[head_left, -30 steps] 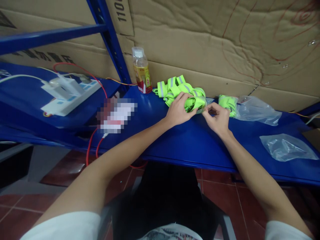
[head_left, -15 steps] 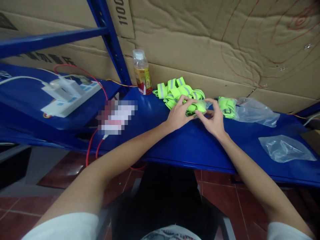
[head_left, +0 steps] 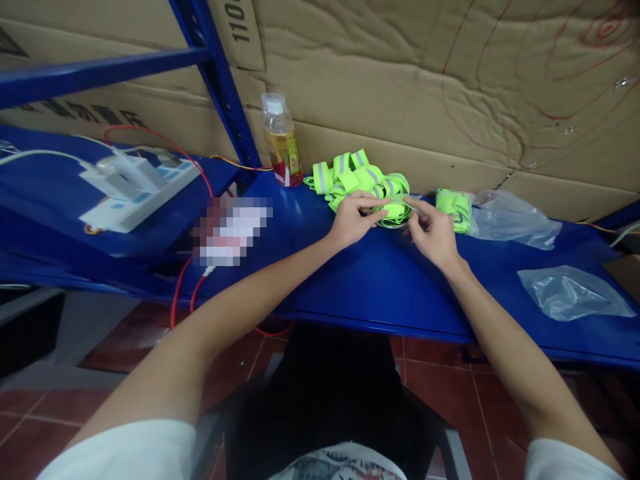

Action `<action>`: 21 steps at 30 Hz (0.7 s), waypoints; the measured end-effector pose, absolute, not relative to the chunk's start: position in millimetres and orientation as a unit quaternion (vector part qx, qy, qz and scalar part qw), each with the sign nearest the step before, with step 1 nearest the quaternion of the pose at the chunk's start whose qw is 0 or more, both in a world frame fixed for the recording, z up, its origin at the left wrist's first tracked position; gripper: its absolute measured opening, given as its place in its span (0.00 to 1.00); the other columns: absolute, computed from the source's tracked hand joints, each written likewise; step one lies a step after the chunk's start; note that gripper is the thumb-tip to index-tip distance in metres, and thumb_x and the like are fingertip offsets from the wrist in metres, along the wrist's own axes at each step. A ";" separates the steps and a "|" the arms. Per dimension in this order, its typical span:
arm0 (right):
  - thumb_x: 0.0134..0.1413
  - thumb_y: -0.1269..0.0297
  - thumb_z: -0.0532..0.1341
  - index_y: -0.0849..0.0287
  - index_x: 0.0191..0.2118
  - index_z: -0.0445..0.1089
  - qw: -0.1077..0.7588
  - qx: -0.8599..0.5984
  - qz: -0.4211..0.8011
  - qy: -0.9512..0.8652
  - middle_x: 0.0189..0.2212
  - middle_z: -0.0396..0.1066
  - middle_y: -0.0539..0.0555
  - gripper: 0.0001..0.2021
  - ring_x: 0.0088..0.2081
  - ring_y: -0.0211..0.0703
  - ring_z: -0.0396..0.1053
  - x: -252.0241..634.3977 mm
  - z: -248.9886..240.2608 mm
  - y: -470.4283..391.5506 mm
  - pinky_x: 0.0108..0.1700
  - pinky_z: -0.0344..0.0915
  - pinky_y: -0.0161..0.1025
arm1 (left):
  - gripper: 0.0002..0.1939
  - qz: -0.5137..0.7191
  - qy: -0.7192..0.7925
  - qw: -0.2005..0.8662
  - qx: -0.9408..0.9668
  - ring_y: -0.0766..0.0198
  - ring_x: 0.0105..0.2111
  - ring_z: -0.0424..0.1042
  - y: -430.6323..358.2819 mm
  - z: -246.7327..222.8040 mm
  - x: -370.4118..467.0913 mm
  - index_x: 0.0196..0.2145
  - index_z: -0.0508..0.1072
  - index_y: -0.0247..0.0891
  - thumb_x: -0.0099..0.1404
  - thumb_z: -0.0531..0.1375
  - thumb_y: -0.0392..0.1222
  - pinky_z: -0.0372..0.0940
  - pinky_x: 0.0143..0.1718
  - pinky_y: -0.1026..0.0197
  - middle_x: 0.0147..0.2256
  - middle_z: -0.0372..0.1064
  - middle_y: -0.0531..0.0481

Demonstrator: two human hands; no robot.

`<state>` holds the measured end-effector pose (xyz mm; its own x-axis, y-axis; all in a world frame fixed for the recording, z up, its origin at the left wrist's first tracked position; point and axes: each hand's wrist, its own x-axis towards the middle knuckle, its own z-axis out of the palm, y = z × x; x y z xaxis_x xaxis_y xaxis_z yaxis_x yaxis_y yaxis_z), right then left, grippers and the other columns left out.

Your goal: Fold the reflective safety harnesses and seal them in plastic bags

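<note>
My left hand [head_left: 355,219] and my right hand [head_left: 434,230] hold a folded neon-yellow strap bundle [head_left: 395,213] between them, with clear plastic around it. The fingers of both hands are closed on its two sides. Just behind it lies a loose heap of neon-yellow straps [head_left: 345,177] with grey reflective stripes. Right of my right hand sits another yellow bundle [head_left: 456,208] in clear plastic.
A bottle [head_left: 283,143] with a yellow and red label stands behind left. Two clear plastic bags [head_left: 517,220] [head_left: 575,293] lie on the right. A white power strip [head_left: 140,197], a blurred-out object [head_left: 233,233] and red cables are on the left. Cardboard [head_left: 350,80] stands behind the blue shelf [head_left: 370,287].
My hands have shifted on the bundle, and its folded strap edges now face more upward. My right thumb has pulled back from its front. The view has shifted slightly.
</note>
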<state>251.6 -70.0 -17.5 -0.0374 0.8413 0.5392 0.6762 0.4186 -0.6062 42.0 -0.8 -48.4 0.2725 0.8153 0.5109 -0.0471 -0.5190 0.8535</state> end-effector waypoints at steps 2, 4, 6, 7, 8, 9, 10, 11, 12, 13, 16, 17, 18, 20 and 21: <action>0.66 0.57 0.63 0.55 0.54 0.80 0.451 -0.540 0.088 -0.705 0.22 0.78 0.51 0.16 0.22 0.50 0.77 248.7 -15.6 -73.5 0.29 0.76 0.47 | 0.11 0.543 0.281 0.375 0.696 0.70 0.31 0.71 -7.3 -44.9 41.2 0.45 0.87 0.40 0.65 0.73 0.40 0.75 0.34 0.59 0.44 0.73 0.47; 0.63 0.60 0.64 0.54 0.49 0.80 0.440 -0.554 0.087 -0.702 0.21 0.77 0.49 0.12 0.22 0.51 0.78 246.5 -12.5 -77.7 0.28 0.75 0.46 | 0.04 0.550 0.271 0.322 0.721 0.70 0.31 0.70 -13.6 -41.8 40.8 0.39 0.87 0.41 0.65 0.72 0.39 0.72 0.34 0.60 0.40 0.73 0.49; 0.60 0.61 0.65 0.53 0.52 0.79 0.418 -0.566 0.073 -0.707 0.19 0.76 0.48 0.15 0.23 0.51 0.78 245.9 -9.0 -81.0 0.31 0.76 0.47 | 0.03 0.552 0.251 0.281 0.744 0.70 0.30 0.68 -18.3 -39.9 41.0 0.33 0.85 0.40 0.66 0.71 0.38 0.69 0.32 0.61 0.38 0.72 0.50; 0.58 0.61 0.67 0.52 0.56 0.78 0.404 -0.570 0.056 -0.713 0.19 0.76 0.47 0.19 0.23 0.52 0.78 246.4 -7.5 -81.8 0.33 0.77 0.47 | 0.05 0.551 0.243 0.269 0.752 0.70 0.29 0.67 -19.8 -39.4 41.4 0.31 0.84 0.40 0.67 0.70 0.38 0.68 0.32 0.62 0.38 0.71 0.51; 0.55 0.61 0.69 0.51 0.60 0.77 0.388 -0.571 0.033 -0.722 0.20 0.77 0.47 0.25 0.24 0.53 0.78 247.4 -6.5 -81.8 0.35 0.77 0.49 | 0.07 0.549 0.237 0.261 0.758 0.70 0.28 0.67 -20.9 -39.2 41.8 0.29 0.82 0.39 0.67 0.69 0.37 0.67 0.31 0.62 0.37 0.71 0.51; 0.53 0.61 0.71 0.50 0.63 0.76 0.372 -0.571 0.010 -0.732 0.22 0.78 0.47 0.29 0.26 0.54 0.79 248.7 -6.0 -81.0 0.37 0.78 0.50 | 0.08 0.544 0.234 0.255 0.764 0.71 0.28 0.66 -21.5 -39.2 42.4 0.28 0.81 0.39 0.67 0.68 0.35 0.66 0.31 0.62 0.37 0.70 0.51; 0.51 0.61 0.72 0.50 0.64 0.75 0.356 -0.571 -0.004 -0.739 0.25 0.81 0.49 0.32 0.27 0.55 0.79 250.2 -6.1 -79.6 0.39 0.78 0.51 | 0.08 0.538 0.237 0.252 0.768 0.71 0.28 0.65 -21.8 -39.6 43.0 0.29 0.80 0.39 0.67 0.67 0.34 0.66 0.30 0.63 0.37 0.70 0.51; 0.51 0.60 0.72 0.50 0.64 0.76 0.344 -0.571 -0.007 -0.745 0.29 0.83 0.51 0.32 0.29 0.56 0.80 251.7 -6.8 -77.7 0.41 0.79 0.53 | 0.06 0.531 0.245 0.254 0.770 0.71 0.27 0.65 -21.7 -40.2 43.7 0.31 0.80 0.39 0.67 0.66 0.33 0.66 0.30 0.63 0.37 0.70 0.51; 0.52 0.60 0.71 0.51 0.62 0.77 0.337 -0.570 0.000 -0.749 0.34 0.84 0.53 0.30 0.30 0.56 0.81 253.1 -8.1 -75.5 0.42 0.79 0.55 | 0.04 0.524 0.258 0.260 0.769 0.72 0.26 0.63 -21.2 -41.2 44.2 0.35 0.81 0.39 0.66 0.66 0.33 0.66 0.30 0.64 0.39 0.70 0.51; 0.53 0.60 0.70 0.53 0.61 0.79 0.335 -0.568 0.014 -0.751 0.38 0.85 0.55 0.27 0.32 0.57 0.82 254.2 -9.7 -73.3 0.44 0.79 0.56 | 0.06 0.517 0.272 0.271 0.765 0.74 0.25 0.62 -20.4 -42.6 44.7 0.40 0.81 0.40 0.65 0.67 0.33 0.66 0.29 0.64 0.41 0.71 0.50; 0.54 0.62 0.69 0.57 0.60 0.79 0.353 -0.552 0.051 -0.754 0.47 0.85 0.59 0.26 0.40 0.61 0.84 255.6 -14.7 -68.7 0.48 0.79 0.59 | 0.23 0.496 0.293 0.309 0.757 0.77 0.24 0.61 -15.9 -47.9 44.2 0.55 0.79 0.41 0.61 0.71 0.35 0.68 0.27 0.66 0.49 0.70 0.46; 0.53 0.63 0.69 0.57 0.60 0.79 0.356 -0.548 0.049 -0.755 0.49 0.84 0.60 0.27 0.41 0.61 0.84 255.2 -15.6 -68.5 0.49 0.79 0.59 | 0.24 0.488 0.286 0.321 0.759 0.77 0.24 0.61 -14.1 -49.5 43.3 0.56 0.79 0.41 0.61 0.71 0.36 0.68 0.26 0.66 0.51 0.70 0.45; 0.52 0.64 0.69 0.56 0.61 0.78 0.355 -0.547 0.042 -0.757 0.51 0.84 0.59 0.29 0.41 0.61 0.84 254.6 -15.9 -69.0 0.50 0.79 0.59 | 0.23 0.481 0.275 0.331 0.764 0.77 0.25 0.61 -12.4 -50.7 42.0 0.56 0.80 0.42 0.62 0.70 0.36 0.68 0.26 0.66 0.52 0.70 0.44; 0.52 0.65 0.69 0.54 0.65 0.76 0.334 -0.559 0.020 -0.759 0.49 0.84 0.59 0.32 0.37 0.60 0.83 252.5 -14.4 -72.1 0.47 0.80 0.60 | 0.20 0.468 0.246 0.337 0.779 0.76 0.26 0.62 -10.2 -51.2 38.7 0.55 0.82 0.42 0.65 0.66 0.34 0.69 0.26 0.67 0.54 0.70 0.43; 0.53 0.65 0.68 0.53 0.66 0.75 0.317 -0.571 0.008 -0.758 0.45 0.85 0.58 0.33 0.34 0.60 0.82 251.2 -12.9 -74.4 0.45 0.80 0.60 | 0.20 0.463 0.232 0.333 0.788 0.75 0.27 0.63 -9.8 -50.6 37.2 0.54 0.83 0.42 0.66 0.65 0.33 0.69 0.27 0.67 0.55 0.70 0.42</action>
<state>251.2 -74.4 -12.9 -0.1483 0.8697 0.4707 0.8597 0.3487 -0.3733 37.2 -9.8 -50.6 0.4635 0.6732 0.5762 0.0567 -0.6715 0.7388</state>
